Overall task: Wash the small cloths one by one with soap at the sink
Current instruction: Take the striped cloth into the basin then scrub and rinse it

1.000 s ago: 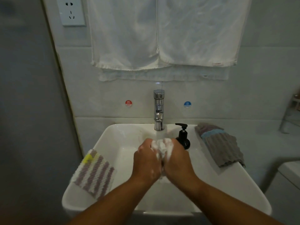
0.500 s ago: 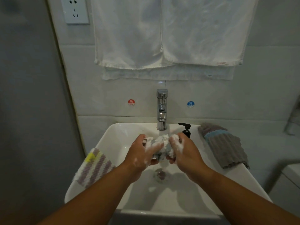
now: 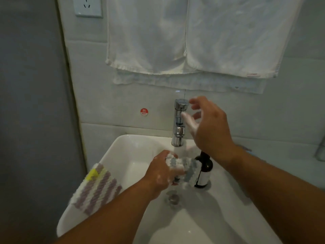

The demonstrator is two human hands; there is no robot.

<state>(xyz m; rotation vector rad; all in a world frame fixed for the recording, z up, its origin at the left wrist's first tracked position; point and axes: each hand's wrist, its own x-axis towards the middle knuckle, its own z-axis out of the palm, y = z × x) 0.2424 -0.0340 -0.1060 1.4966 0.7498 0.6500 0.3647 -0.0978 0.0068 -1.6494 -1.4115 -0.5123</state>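
Left hand grips a sudsy cloth, grey and white, at frame centre, over the white sink and above its drain. Right hand is raised just above and right of centre, lathered fingers spread loosely beside the head of the chrome tap — contact unclear. Just right of the sudsy cloth stands a dark soap bottle; a purple-striped cloth drapes the sink's left rim — white towels hang above.

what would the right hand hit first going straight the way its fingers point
Probably the tap: the right hand points its open fingers at its top, close by, though depth is unclear.
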